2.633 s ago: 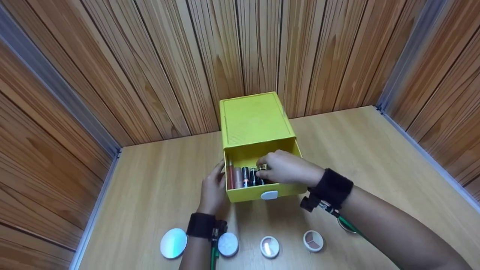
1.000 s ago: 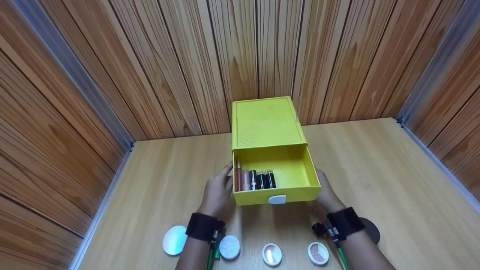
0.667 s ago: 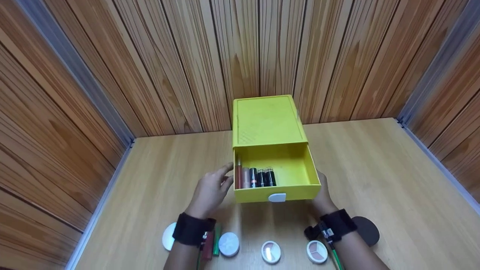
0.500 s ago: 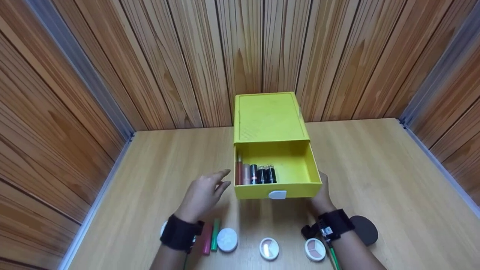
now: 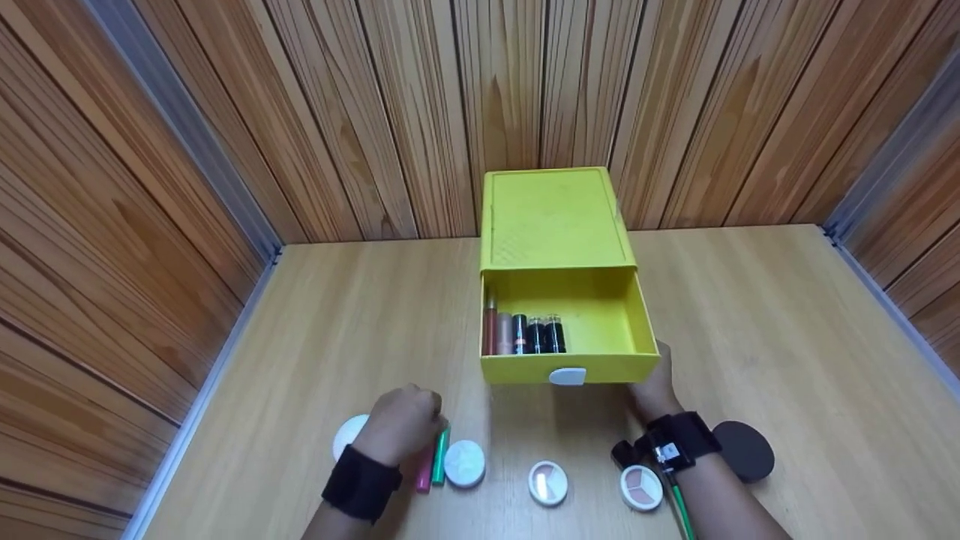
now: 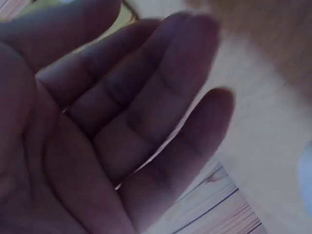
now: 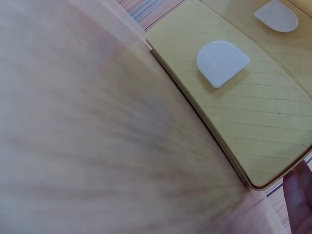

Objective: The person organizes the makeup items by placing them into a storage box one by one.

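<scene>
My left hand (image 5: 405, 421) is low over the table, by a pink tube (image 5: 424, 474) and a green tube (image 5: 441, 459). Loosely bent fingers (image 6: 165, 78) and a bare palm show in the left wrist view. My right hand (image 5: 654, 388) rests against the right side of the pulled-out yellow drawer (image 5: 517, 367); its fingers (image 7: 298, 195) extend along the corner, partly hidden. Inside, on the left, a reddish-brown lip gloss tube (image 5: 490, 330), a pale mauve tube (image 5: 505, 334) and several black lipsticks (image 5: 536, 336) stand in a row.
A yellow drawer box (image 5: 559, 217) stands near the wood-panelled wall. Along the front lie a white disc (image 5: 349, 435), a white round compact (image 5: 464, 463), two clear-lidded compacts, one with a two-tone pan (image 5: 547, 483), one three-part (image 5: 641, 487), and a black disc (image 5: 744, 451).
My right hand has left the lipsticks inside the drawer for its right side. The left hand has moved off the drawer's left side, down and toward the pink and green tubes.
</scene>
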`<action>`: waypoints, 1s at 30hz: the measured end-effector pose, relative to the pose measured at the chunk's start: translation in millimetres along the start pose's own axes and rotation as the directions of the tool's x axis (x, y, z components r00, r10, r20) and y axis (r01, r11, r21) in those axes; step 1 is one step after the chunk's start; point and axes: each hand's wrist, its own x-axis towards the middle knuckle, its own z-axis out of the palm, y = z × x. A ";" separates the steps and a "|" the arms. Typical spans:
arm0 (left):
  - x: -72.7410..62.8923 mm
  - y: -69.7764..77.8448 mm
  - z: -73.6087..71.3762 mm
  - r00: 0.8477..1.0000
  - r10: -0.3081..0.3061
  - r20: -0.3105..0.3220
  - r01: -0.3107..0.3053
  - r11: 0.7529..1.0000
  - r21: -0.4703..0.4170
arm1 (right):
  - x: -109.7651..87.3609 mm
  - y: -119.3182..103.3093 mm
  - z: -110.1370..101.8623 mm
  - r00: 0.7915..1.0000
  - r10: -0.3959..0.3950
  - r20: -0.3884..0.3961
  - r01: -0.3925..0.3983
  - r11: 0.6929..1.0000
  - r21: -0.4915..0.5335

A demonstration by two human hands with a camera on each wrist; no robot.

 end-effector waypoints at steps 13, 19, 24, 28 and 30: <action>3.9 10.4 11.8 0.984 -0.149 0.102 0.153 0.988 -0.031 | 2.2 -4.2 -1.9 1.000 0.001 0.026 0.000 1.000 -0.026; 13.4 8.6 12.3 0.990 -0.123 0.074 0.129 0.989 -0.076 | 4.0 -3.9 -3.3 1.000 -0.016 0.013 0.017 0.999 -0.037; 14.8 7.7 5.9 0.997 -0.072 -0.029 0.067 0.986 -0.155 | 2.8 -3.4 -3.8 0.999 0.032 0.018 -0.032 0.999 -0.031; 11.9 3.5 -2.1 0.993 -0.045 -0.109 0.011 0.957 -0.290 | 1.4 -2.6 -2.8 0.997 0.067 0.035 -0.065 0.996 -0.056; 9.7 0.1 -6.5 0.990 -0.050 -0.131 -0.005 0.921 -0.389 | 1.0 -2.4 -0.9 0.996 0.078 0.042 -0.075 0.995 -0.061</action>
